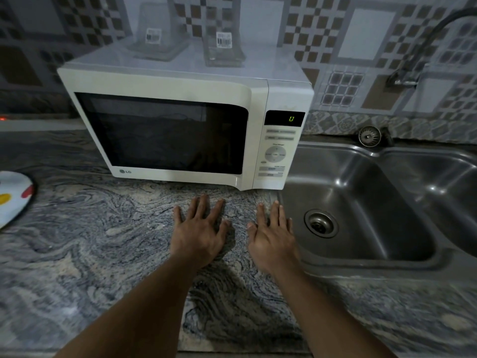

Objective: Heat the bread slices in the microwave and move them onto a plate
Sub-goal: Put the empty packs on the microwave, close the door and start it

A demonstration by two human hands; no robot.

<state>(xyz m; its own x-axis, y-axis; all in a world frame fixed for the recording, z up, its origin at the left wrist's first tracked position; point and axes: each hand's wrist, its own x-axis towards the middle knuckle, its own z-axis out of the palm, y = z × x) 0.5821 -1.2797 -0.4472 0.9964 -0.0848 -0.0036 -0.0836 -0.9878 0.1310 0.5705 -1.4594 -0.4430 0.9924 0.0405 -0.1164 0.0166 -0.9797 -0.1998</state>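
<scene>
A white microwave (pixel 180 83) stands on the marbled counter, its dark door shut and its display (pixel 291 119) showing a green 0. Through the dark door glass I cannot make out any bread. A white plate (pixel 13 202) with red and yellow marks pokes in at the left edge of the counter, with no bread on the part that shows. My left hand (pixel 200 233) and my right hand (pixel 273 241) lie flat, palms down, fingers spread, on the counter just in front of the microwave. Both hands hold nothing.
A steel double sink (pixel 366 262) lies right of the microwave, a drain stopper (pixel 369 135) on its back rim and a tap (pixel 423 55) above. Two clear containers (pixel 222 42) with barcode labels stand on the microwave's top. The counter (pixel 103 254) stretches leftward to the plate.
</scene>
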